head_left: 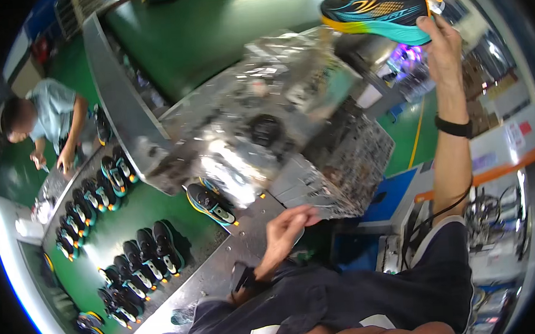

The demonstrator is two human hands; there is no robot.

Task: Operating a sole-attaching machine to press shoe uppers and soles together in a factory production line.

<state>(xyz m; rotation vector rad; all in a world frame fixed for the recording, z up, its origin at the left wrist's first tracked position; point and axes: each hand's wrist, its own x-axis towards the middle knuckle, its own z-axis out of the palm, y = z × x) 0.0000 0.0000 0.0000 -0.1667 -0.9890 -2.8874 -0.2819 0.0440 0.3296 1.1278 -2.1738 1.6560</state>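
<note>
High above the foil-covered machine (265, 130), my right hand (440, 40) pinches the heel of a black, teal and yellow sneaker (375, 10). My left hand (286, 227) rests open-fingered against the machine's lower edge, near another sneaker (210, 204) on the green belt (136, 221).
</note>
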